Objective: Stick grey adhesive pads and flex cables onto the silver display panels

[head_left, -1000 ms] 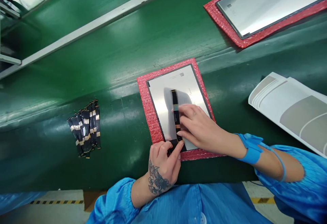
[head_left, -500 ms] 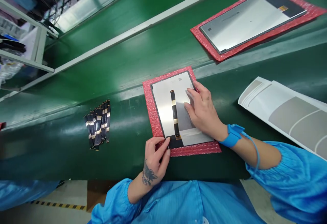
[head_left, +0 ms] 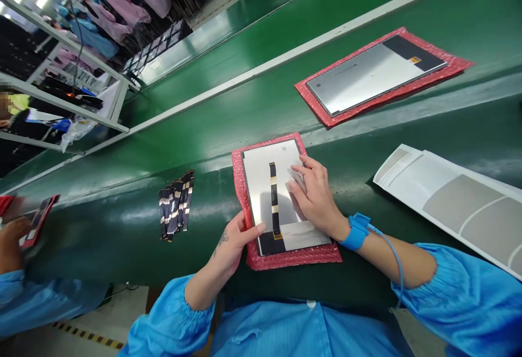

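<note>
An LCD panel (head_left: pixel 261 183) lies back side up on a red bubble-wrap sheet (head_left: pixel 237 169) in front of me. Lengthwise on its silvery back sits a black flex cable (head_left: pixel 274 199) with gold bands and end contacts. My left hand (head_left: pixel 236 237) grips the lower left edge of panel and wrap, thumb on top and fingers underneath, partly hidden. My right hand (head_left: pixel 314 194) is at the panel's right side, fingers stretched and apart, fingertips over its surface; whether they press on it I cannot tell. A fanned stack of flex cables (head_left: pixel 176 205) lies to the left.
A second panel (head_left: pixel 375 77) rests on red bubble wrap (head_left: pixel 459 63) at the back right of the green bench (head_left: pixel 212 254). White printed sheets (head_left: pixel 460 199) lie at right. Far left, a co-worker's hand (head_left: pixel 14 237) touches another red-wrapped panel (head_left: pixel 41 218). A metal rail (head_left: pixel 244 80) runs behind.
My left hand has shifted from the panel's lower left corner to its left edge, now with fingers beneath. The view has tilted up, bringing a co-worker's hand in at left.
</note>
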Demonstrator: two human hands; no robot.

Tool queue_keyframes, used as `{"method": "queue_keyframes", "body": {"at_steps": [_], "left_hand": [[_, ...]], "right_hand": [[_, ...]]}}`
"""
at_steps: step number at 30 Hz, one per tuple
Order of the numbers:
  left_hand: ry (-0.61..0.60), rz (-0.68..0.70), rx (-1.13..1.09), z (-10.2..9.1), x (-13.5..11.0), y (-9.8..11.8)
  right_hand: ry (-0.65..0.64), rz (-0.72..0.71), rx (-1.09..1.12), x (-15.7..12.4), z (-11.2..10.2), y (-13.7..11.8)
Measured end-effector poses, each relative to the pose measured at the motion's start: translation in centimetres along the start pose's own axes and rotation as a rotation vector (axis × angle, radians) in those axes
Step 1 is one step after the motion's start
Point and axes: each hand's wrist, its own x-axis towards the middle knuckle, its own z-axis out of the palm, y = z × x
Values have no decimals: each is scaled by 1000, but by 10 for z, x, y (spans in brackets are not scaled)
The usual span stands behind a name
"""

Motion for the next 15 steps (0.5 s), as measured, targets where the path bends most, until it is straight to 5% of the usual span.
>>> {"method": "queue_keyframes", "body": {"at_steps": [3,6,11,15], "left_hand": [[20,8,56,-2,18,8],[107,61,169,-16,39,40],[193,186,344,-57,88,144],[133,254,783,-82,134,229]], "right_hand": [[27,-12,53,-1,-1,-3],[40,14,63,-2,-4,-5],[-11,57,43,0,-8,-2],[-45,57,-24,-1,-13,-4]]}}
